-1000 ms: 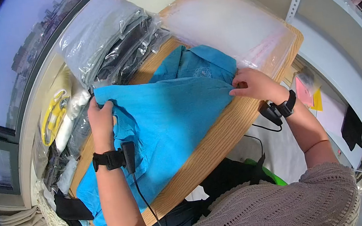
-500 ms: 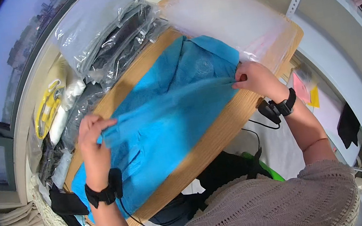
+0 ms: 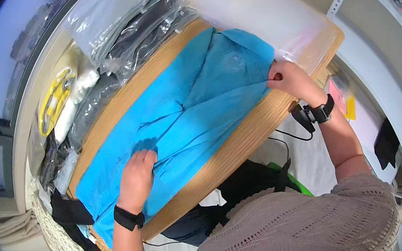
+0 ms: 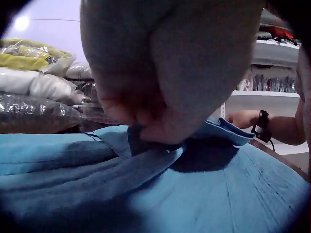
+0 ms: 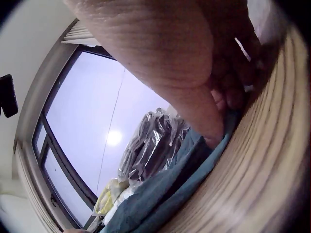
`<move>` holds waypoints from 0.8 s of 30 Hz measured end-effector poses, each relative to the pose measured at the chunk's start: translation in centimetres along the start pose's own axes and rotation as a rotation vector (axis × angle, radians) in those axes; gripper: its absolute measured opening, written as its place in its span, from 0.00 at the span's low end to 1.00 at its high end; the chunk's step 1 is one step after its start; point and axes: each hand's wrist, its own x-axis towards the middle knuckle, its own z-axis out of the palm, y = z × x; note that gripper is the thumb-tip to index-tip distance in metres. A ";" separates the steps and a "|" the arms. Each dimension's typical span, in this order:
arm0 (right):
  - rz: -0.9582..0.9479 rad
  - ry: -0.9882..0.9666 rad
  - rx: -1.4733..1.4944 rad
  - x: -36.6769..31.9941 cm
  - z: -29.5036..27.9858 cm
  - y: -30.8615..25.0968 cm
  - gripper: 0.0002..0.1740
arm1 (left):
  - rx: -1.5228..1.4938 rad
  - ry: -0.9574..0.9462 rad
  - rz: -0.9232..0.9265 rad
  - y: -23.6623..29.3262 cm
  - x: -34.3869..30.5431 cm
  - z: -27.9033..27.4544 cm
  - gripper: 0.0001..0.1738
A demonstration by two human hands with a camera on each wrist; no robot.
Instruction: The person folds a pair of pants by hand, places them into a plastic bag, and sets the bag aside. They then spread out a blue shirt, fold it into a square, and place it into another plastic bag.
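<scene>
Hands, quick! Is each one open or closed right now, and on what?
Left hand: closed, pinching the blue garment.
Right hand: closed, pinching the blue garment at its edge.

Blue garment (image 3: 195, 118), seemingly folded, lies wrinkled on the table (image 3: 227, 160).

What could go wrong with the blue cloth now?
The blue cloth has creases near the left hand, so wrinkles might get pressed in. If the grip of the right hand slips, that edge might fall out of line. The blue cloth also lies close to the plastic sheets on the table, so a tug there could perhaps push them askew.
</scene>
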 end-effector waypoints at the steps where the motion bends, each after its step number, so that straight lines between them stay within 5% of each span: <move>1: 0.006 -0.006 0.010 0.0 0.0 0.1 0.10 | 0.022 0.023 0.010 -0.1 0.1 -0.2 0.13; 5: 0.020 0.001 0.005 -0.1 0.1 -0.1 0.10 | 0.124 0.220 -0.036 0.5 -0.8 -0.8 0.12; 9: 0.014 0.022 0.056 -0.1 0.4 0.3 0.09 | -0.038 0.176 0.033 0.1 -1.6 0.8 0.16; 11: 0.011 0.002 0.054 0.1 0.5 0.4 0.10 | -0.117 0.047 -0.119 0.1 -2.2 0.8 0.16; 15: 0.033 -0.005 0.044 0.0 0.4 0.5 0.09 | -0.149 0.084 -0.295 -1.4 -0.4 -0.7 0.15; 17: 0.001 0.003 0.049 0.0 0.4 0.5 0.09 | -0.331 0.346 -0.271 -3.0 1.0 0.1 0.12; 22: 0.064 -0.010 0.076 0.0 0.4 0.3 0.09 | -0.358 0.257 -0.222 -5.8 2.8 2.6 0.11; 24: 0.037 -0.004 0.068 0.0 0.5 0.5 0.10 | -0.484 0.104 -0.404 -6.6 2.9 3.2 0.11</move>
